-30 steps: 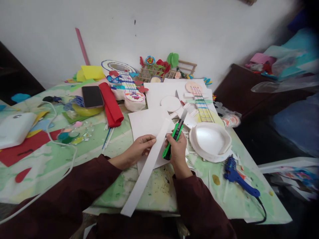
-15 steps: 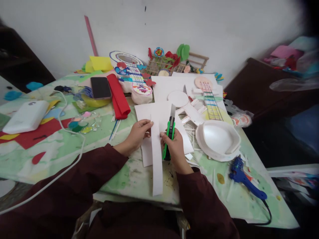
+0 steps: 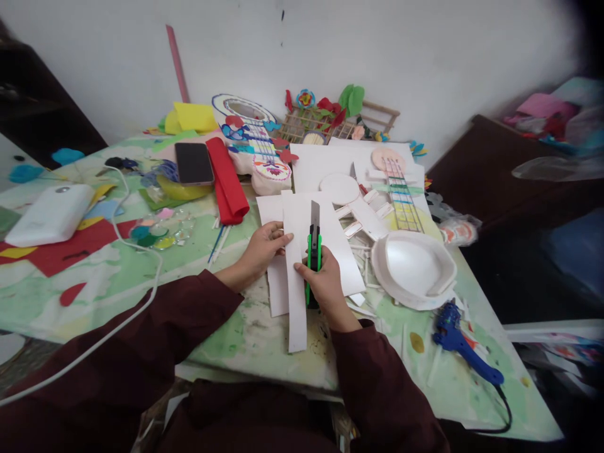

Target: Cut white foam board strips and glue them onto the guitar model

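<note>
My left hand (image 3: 265, 248) pinches the left edge of a long white paper strip (image 3: 297, 314) between thumb and fingers. My right hand (image 3: 325, 280) is closed around a green and black utility knife (image 3: 314, 251), its blade out and pointing away from me. The right thumb also rests on the strip's right edge. Beneath the strip lies a larger white sheet (image 3: 337, 239) on the table. The strip is held upright along its length, its lower end toward me. Some of the knife handle is hidden by my right fingers.
A white shallow box form (image 3: 415, 270) and a blue glue gun (image 3: 465, 346) with a black cord lie to the right. Left are a red roll (image 3: 227, 182), a phone (image 3: 194, 163) and a white power bank (image 3: 50, 214) with a cable. A decorated guitar model (image 3: 259, 145) stands behind.
The strip has moved up, away from me. My right hand and the knife have shifted left against the strip, and the blade now points straighter ahead.
</note>
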`<action>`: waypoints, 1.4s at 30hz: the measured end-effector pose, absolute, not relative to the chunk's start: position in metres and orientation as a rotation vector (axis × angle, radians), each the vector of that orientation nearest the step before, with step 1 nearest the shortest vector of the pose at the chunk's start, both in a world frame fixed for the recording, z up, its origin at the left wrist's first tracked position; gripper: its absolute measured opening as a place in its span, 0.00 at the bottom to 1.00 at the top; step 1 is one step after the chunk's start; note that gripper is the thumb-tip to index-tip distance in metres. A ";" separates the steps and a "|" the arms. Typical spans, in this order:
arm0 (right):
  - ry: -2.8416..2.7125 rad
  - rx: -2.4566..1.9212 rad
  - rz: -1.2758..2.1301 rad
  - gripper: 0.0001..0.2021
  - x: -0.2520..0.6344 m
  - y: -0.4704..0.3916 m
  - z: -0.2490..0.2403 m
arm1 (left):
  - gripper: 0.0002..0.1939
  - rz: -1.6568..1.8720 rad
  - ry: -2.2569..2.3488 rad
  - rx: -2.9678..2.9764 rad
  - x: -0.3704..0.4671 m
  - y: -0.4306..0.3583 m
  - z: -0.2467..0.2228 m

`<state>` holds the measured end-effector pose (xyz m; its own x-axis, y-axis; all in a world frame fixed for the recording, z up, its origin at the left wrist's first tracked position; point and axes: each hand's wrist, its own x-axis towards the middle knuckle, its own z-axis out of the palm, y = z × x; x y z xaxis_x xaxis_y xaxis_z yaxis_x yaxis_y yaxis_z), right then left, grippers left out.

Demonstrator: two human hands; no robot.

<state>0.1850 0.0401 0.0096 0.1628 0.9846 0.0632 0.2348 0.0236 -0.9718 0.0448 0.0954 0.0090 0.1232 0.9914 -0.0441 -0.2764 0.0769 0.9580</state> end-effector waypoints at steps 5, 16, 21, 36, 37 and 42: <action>-1.284 -1.440 0.928 0.14 0.184 0.039 0.013 | 0.19 1.205 0.934 1.120 0.045 0.097 0.006; -1.362 -1.385 0.952 0.12 0.183 0.038 0.012 | 0.20 1.321 0.999 1.023 0.041 0.103 0.012; -1.335 -1.382 0.986 0.12 0.181 0.038 0.008 | 0.21 1.361 1.032 1.113 0.038 0.105 0.016; -1.176 -1.337 1.062 0.14 0.182 0.040 0.004 | 0.16 1.173 0.872 1.070 0.037 0.109 0.005; -1.189 -1.331 1.079 0.14 0.182 0.040 0.004 | 0.15 1.224 0.898 1.056 0.036 0.112 0.005; -1.225 -1.321 1.097 0.14 0.180 0.038 0.000 | 0.19 1.341 0.938 0.948 0.031 0.118 0.010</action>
